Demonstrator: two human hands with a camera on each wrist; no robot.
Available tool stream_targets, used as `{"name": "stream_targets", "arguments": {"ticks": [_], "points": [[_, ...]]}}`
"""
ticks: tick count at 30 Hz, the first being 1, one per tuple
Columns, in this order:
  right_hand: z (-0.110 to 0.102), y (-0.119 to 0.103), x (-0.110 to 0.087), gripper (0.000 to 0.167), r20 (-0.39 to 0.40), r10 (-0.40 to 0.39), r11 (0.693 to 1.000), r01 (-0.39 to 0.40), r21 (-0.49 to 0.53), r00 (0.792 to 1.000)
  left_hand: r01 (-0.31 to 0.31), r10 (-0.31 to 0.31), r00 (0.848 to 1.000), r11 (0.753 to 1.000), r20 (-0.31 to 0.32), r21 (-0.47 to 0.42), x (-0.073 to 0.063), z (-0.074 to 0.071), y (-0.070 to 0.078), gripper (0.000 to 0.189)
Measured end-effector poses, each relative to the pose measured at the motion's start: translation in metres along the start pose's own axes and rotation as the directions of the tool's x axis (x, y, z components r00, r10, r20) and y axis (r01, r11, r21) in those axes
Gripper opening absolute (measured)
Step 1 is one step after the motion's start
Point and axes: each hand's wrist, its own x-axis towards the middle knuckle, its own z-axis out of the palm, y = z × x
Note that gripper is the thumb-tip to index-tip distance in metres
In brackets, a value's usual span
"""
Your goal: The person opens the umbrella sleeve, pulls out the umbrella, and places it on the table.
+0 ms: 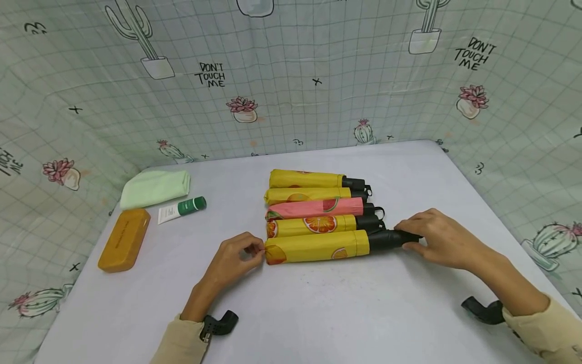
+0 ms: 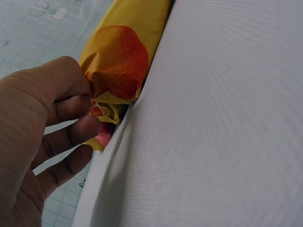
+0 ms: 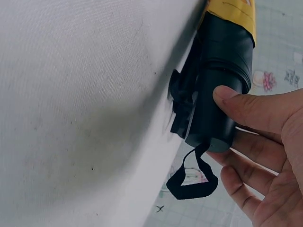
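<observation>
A folded umbrella in a yellow sleeve with orange-slice prints (image 1: 318, 246) lies nearest me, at the front of a row of several folded umbrellas. My left hand (image 1: 237, 257) pinches the gathered cloth at its left end; in the left wrist view the thumb and index finger (image 2: 71, 78) meet on the fabric. With thumb and fingers, my right hand (image 1: 438, 240) holds the black handle (image 3: 215, 104), whose wrist strap (image 3: 191, 191) hangs from the end. Behind it lie another yellow umbrella (image 1: 295, 227), a pink one (image 1: 304, 209) and further yellow ones (image 1: 306, 180).
On the left of the white table (image 1: 318, 313) are a folded pale green cloth (image 1: 154, 188), a white tube with a green cap (image 1: 182, 209) and an orange-brown case (image 1: 124, 240). A cactus-print curtain (image 1: 282, 65) surrounds the table's back and sides.
</observation>
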Motion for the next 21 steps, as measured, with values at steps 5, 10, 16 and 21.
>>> {"name": "stream_targets", "arguments": {"ticks": [5, 10, 16, 21], "points": [[-0.003, 0.003, -0.002, 0.037, -0.011, -0.012, 1.000, 0.012, -0.005, 1.000, 0.000, 0.000, 1.000, 1.000, -0.001, -0.002, 0.000, 0.000, 0.000, 0.017], [-0.005, 0.006, -0.006, 0.038, -0.011, -0.007, 1.000, 0.007, -0.011, 1.000, 0.006, -0.006, 1.000, 1.000, 0.003, 0.001, -0.001, 0.000, 0.001, 0.016], [-0.007, 0.009, -0.009, 0.039, -0.009, -0.004, 1.000, 0.004, -0.014, 1.000, 0.009, -0.009, 1.000, 1.000, -0.001, 0.005, -0.001, 0.000, 0.000, 0.018], [-0.010, 0.012, -0.012, 0.039, -0.022, -0.002, 1.000, 0.002, -0.022, 1.000, 0.017, -0.017, 1.000, 1.000, 0.001, 0.003, -0.001, 0.000, 0.001, 0.017]]}}
